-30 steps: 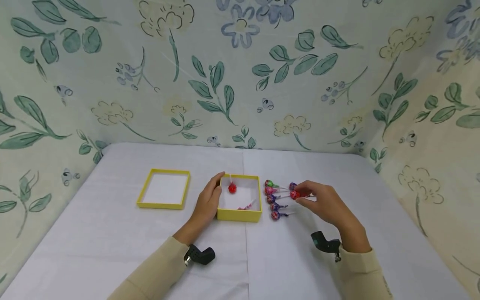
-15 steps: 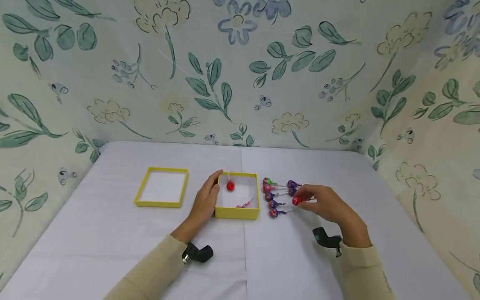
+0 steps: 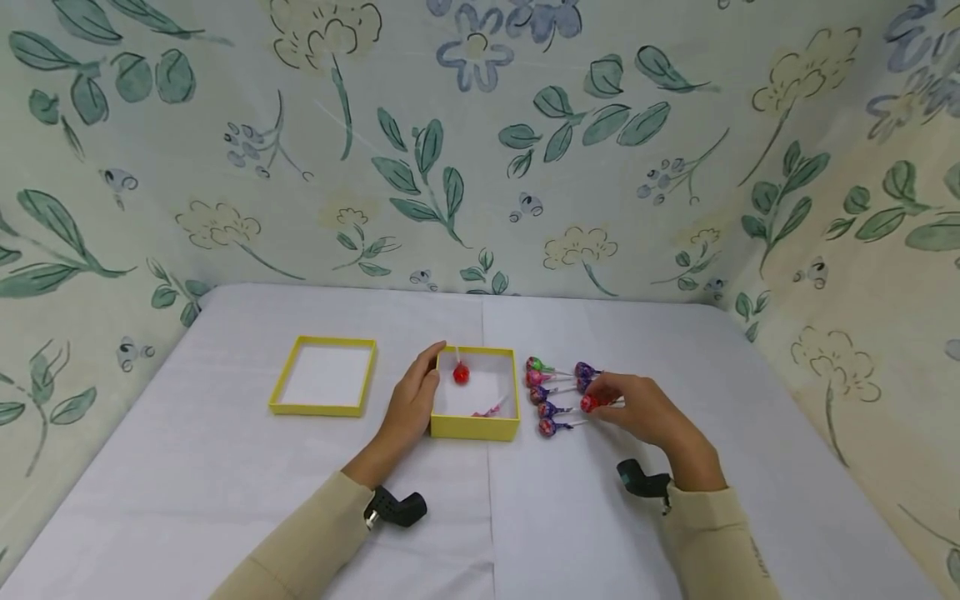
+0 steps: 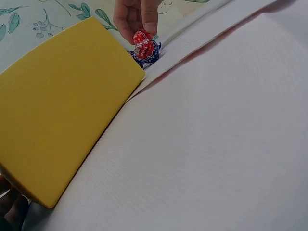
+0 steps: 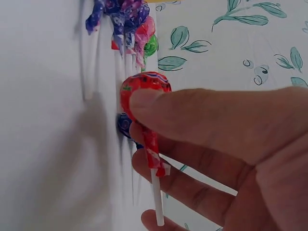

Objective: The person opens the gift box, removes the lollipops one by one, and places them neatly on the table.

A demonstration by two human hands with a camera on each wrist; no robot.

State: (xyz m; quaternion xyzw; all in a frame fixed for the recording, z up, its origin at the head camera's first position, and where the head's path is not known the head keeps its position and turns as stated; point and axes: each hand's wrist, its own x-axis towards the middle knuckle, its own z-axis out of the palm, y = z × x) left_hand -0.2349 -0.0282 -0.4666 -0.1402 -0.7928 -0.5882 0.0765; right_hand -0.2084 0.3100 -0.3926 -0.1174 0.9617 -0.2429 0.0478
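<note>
My right hand (image 3: 637,408) pinches a red-wrapped lollipop (image 5: 153,149) between thumb and fingers; in the right wrist view its white stick points down. Several wrapped lollipops (image 3: 547,409) lie in a column at its left, heads toward the box, and two purple ones (image 3: 587,369) lie just behind the fingers. My left hand (image 3: 408,404) rests along the left side of a yellow box (image 3: 474,427), fingertips at its back corner. Inside the box are a red lollipop (image 3: 461,374) near the back left and a pink wrapper end with a stick (image 3: 491,409) near the front wall.
A shallow yellow-rimmed lid (image 3: 315,409) with a white inside lies left of the box. White cloth (image 3: 570,533) covers the table, with a seam running front to back. A floral curtain (image 3: 480,167) surrounds the back and sides.
My right hand has moved the red lollipop slightly toward the front, away from the purple ones behind it. My left hand stays at the box, and the head view has shifted slightly.
</note>
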